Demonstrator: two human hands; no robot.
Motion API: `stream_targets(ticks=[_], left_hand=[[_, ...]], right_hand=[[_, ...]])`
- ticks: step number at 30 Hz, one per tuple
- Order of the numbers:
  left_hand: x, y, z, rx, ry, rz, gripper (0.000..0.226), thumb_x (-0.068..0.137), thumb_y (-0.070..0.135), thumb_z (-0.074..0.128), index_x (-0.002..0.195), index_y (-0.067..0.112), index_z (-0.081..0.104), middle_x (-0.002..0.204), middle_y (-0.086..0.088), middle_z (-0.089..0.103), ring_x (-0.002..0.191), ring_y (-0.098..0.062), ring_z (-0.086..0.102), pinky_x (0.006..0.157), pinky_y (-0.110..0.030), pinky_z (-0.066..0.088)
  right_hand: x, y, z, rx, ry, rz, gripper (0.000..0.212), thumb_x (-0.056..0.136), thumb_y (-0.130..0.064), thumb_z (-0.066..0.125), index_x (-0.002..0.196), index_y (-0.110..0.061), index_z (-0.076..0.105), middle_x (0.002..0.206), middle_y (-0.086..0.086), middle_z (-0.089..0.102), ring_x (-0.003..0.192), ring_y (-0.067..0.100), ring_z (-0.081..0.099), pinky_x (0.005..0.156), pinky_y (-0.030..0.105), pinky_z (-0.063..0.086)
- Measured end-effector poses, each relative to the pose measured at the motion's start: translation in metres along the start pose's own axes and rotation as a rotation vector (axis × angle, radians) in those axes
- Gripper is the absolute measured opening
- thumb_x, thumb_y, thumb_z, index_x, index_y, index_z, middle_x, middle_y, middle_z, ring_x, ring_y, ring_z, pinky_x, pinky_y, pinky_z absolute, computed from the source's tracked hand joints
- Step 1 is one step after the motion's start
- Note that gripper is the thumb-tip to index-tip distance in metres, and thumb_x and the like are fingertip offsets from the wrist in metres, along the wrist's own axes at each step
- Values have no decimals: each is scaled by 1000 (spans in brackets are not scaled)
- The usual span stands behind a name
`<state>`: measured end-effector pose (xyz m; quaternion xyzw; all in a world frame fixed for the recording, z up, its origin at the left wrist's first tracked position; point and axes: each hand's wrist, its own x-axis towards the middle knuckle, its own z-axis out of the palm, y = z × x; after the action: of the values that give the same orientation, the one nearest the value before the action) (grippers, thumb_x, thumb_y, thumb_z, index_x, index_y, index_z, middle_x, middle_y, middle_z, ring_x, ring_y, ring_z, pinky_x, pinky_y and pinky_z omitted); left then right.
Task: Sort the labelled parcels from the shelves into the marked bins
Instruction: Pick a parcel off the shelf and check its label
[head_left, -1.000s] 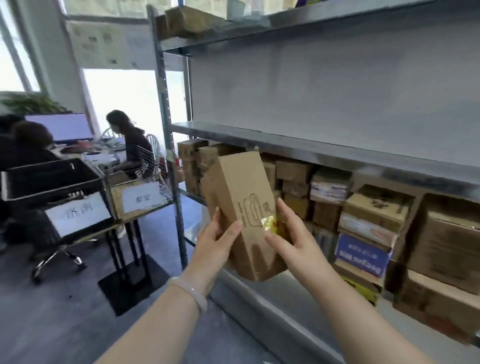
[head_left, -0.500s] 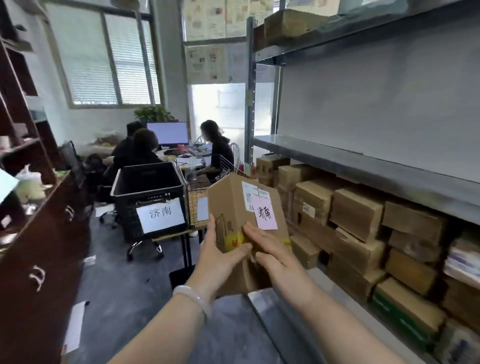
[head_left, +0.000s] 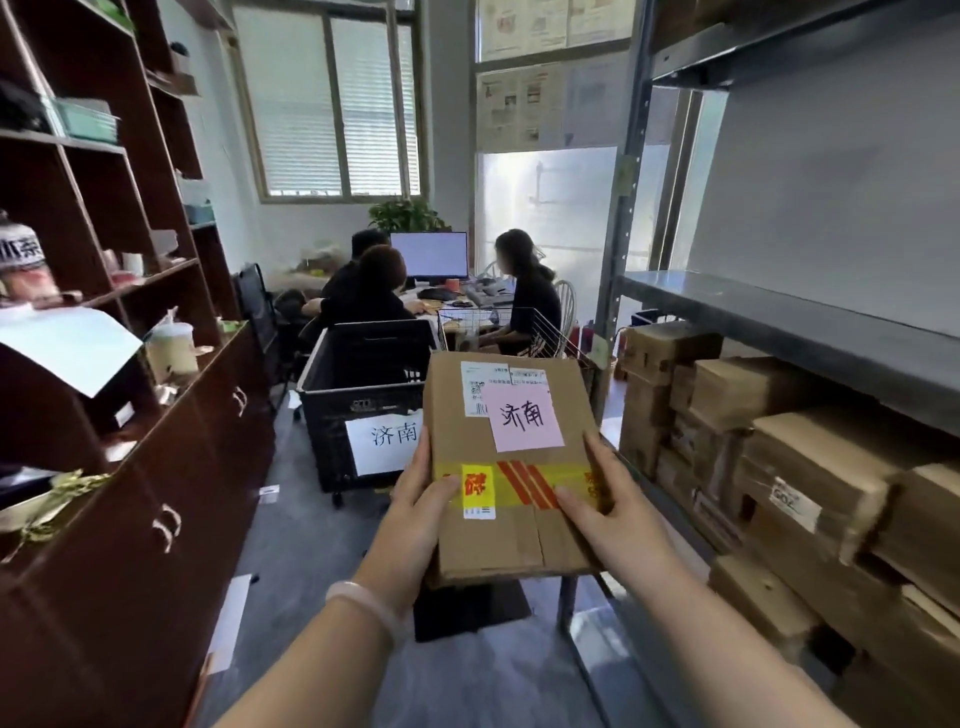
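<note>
Metal rack (head_left: 769, 306) rt, wood cabinet (head_left: 130, 545) lt, grey floor (head_left: 311, 561) btwn.
Rack's low shelf: cardboard boxes (head_left: 810, 467) stacked several high, packed side by side. Cabinet top: lidded cup (head_left: 171, 348), white sheet (head_left: 67, 343) overhanging the edge. Floor: paper sheets (head_left: 228, 623) by cabinet foot; black crate (head_left: 363, 374) w/ white label at far end, its footing unclear.

brown parcel (head_left: 498, 525), pink label (head_left: 525, 418), black bin (head_left: 363, 374)

Matt cardboard parcel (head_left: 511, 467), glossy tape (head_left: 524, 486), black plastic bin (head_left: 363, 395).
</note>
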<state>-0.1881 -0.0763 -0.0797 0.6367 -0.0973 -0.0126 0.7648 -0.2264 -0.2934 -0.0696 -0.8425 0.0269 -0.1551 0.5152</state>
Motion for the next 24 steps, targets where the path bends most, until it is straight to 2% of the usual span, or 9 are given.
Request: stream_targets(ticks=[2, 4, 5, 8, 9, 13, 17, 21, 24], left_hand=[[34, -3, -14, 152, 26, 42, 50, 102, 35, 54, 122, 77, 34, 144, 12, 49, 125, -12, 57, 103, -36, 50], [70, -7, -32, 285, 69, 87, 52, 103, 38, 50, 120, 79, 24, 141, 12, 49, 117, -5, 57, 89, -17, 52], [88, -9, -43, 356, 87, 111, 54, 103, 38, 48, 122, 79, 18, 139, 9, 50, 114, -4, 57, 85, -14, 51], [140, -11, -75, 604, 86, 141, 64, 99, 49, 51, 124, 83, 3, 137, 4, 42, 117, -14, 52, 102, -34, 46], [158, -10, -86, 646, 79, 144, 68, 96, 52, 55, 123, 84, 1, 136, 3, 39, 116, -14, 50, 102, -35, 46], [227, -4, -131, 661, 86, 194, 75, 83, 56, 71, 117, 87, 12, 135, 8, 35, 102, 6, 48, 78, -11, 39], [280, -8, -160, 696, 122, 156, 81, 66, 67, 72, 114, 91, 11, 140, 5, 32, 109, -7, 51, 86, -22, 40], [336, -17, -178, 690, 144, 140, 81, 76, 56, 76, 125, 80, 16, 137, 6, 33, 102, 4, 47, 74, -7, 34], [384, -26, -189, 704, 175, 123, 85, 79, 53, 76, 136, 71, 15, 140, 4, 32, 113, -11, 47, 87, -19, 38]], right_hand=[[34, 1, 19, -23, 29, -21, 77, 87, -40, 68, 148, -47, 23, 136, -19, 36, 124, 3, 40, 106, 30, 35], [70, 0, 41, -51, 33, -44, 75, 87, -39, 67, 148, -47, 24, 137, -13, 36, 128, 8, 39, 111, 35, 34], [89, -2, 54, -58, 12, -56, 74, 88, -40, 66, 147, -49, 23, 139, -10, 37, 130, 10, 40, 111, 38, 34], [145, -8, 94, -72, -73, -99, 73, 88, -44, 65, 147, -50, 22, 146, -5, 38, 134, 15, 38, 111, 45, 35], [163, -12, 108, -80, -90, -113, 76, 86, -49, 65, 147, -51, 21, 148, -5, 35, 135, 16, 36, 111, 46, 35], [224, -21, 159, -59, -88, -137, 82, 77, -56, 70, 144, -57, 21, 151, -8, 30, 138, 13, 32, 111, 45, 35], [269, -18, 200, -15, -42, -124, 83, 70, -58, 72, 137, -66, 23, 142, -10, 36, 129, 11, 39, 106, 42, 42], [329, -10, 226, -16, -71, -111, 84, 69, -60, 72, 137, -66, 24, 140, -11, 37, 128, 13, 40, 104, 45, 44], [379, 0, 245, -4, -88, -120, 85, 71, -58, 73, 139, -63, 23, 141, -12, 37, 129, 12, 37, 104, 46, 44]])
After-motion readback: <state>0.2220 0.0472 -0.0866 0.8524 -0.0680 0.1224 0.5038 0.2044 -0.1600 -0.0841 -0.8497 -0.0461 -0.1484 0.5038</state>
